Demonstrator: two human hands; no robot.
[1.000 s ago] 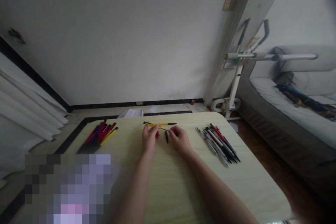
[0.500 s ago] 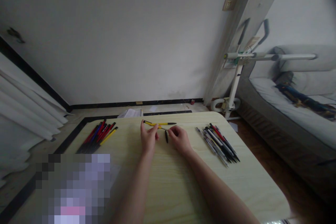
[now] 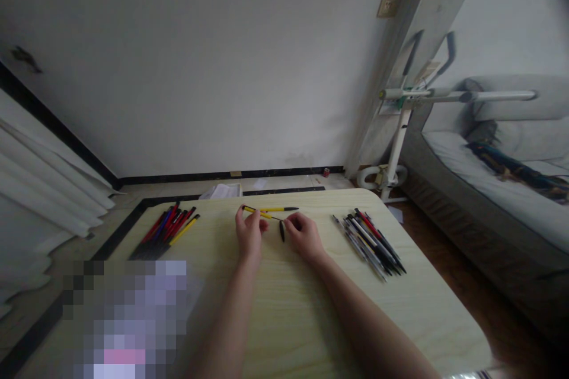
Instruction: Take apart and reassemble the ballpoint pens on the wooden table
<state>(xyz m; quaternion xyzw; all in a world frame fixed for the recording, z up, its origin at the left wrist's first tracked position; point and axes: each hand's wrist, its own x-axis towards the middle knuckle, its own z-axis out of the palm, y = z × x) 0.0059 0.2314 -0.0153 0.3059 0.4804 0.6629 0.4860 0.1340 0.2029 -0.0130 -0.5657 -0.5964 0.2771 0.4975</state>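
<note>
My left hand (image 3: pixel 249 237) is closed round a yellow pen barrel (image 3: pixel 265 215) with a black end, tilted slightly down to the right. A thin dark refill (image 3: pixel 276 219) sticks out of the barrel's right end and reaches the fingertips of my right hand (image 3: pixel 306 235), which pinches it. Between my hands, a short black pen piece (image 3: pixel 281 231) lies on the table. Just behind them rests another yellow pen (image 3: pixel 284 209) with a black tip.
Red, blue and yellow pens (image 3: pixel 175 225) lie bunched on the table's left. A pile of white, black, clear and red pens (image 3: pixel 371 243) is on the right. The pale wooden table (image 3: pixel 288 320) stands before a wall; exercise equipment (image 3: pixel 397 148) and a sofa (image 3: pixel 471 213) are farther right.
My left hand has shifted slightly left with the yellow barrel, so more of the barrel and refill shows. My right hand has stayed nearly in place.
</note>
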